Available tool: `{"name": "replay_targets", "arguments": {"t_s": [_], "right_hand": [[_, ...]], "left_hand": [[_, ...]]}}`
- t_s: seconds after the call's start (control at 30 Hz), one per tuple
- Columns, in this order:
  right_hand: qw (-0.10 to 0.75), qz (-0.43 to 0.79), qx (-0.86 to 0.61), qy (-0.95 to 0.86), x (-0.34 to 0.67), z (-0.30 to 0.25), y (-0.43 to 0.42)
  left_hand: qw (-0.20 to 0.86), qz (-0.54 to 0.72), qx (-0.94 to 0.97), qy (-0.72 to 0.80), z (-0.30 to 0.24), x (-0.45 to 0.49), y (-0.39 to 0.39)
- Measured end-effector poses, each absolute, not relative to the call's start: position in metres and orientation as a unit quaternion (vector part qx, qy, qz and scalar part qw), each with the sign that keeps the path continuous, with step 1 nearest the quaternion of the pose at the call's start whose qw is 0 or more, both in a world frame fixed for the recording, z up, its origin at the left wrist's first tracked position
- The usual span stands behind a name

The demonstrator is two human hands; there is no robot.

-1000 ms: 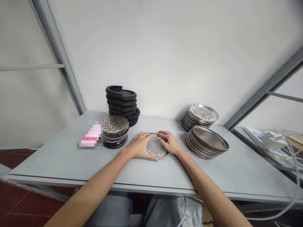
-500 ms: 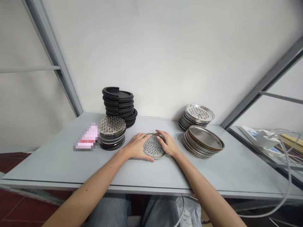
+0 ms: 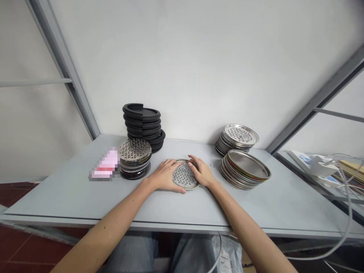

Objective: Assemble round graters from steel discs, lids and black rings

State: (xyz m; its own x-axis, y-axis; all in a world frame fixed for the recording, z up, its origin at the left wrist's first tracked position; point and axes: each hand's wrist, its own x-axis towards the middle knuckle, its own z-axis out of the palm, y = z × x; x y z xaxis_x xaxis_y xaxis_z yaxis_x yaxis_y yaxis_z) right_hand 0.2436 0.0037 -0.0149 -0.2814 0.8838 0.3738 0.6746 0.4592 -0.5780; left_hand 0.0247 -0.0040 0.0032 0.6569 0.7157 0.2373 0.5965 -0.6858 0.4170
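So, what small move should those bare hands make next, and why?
Probably press evenly around the edge of the round, silvery, textured metal disc: it lies at the grey table's middle, with the left hand curled around one side and the right hand resting on the other.

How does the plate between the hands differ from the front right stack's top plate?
The middle plate has a patterned face; the top plate looks mostly plain. The middle plate lies low, the top plate rests high on a stack. The left hand and right hand touch the middle plate, not the top plate. Both are round and rimmed.
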Motion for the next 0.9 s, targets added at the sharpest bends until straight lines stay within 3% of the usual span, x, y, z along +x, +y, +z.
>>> {"name": "replay_targets", "arguments": {"t_s": [0.9], "right_hand": [[0.293, 0.127, -0.482, -0.816, 0.2446, -0.0074, 0.0027]], "left_hand": [[0.146, 0.189, 0.898, 0.369, 0.0030, 0.0265, -0.0019]]}}
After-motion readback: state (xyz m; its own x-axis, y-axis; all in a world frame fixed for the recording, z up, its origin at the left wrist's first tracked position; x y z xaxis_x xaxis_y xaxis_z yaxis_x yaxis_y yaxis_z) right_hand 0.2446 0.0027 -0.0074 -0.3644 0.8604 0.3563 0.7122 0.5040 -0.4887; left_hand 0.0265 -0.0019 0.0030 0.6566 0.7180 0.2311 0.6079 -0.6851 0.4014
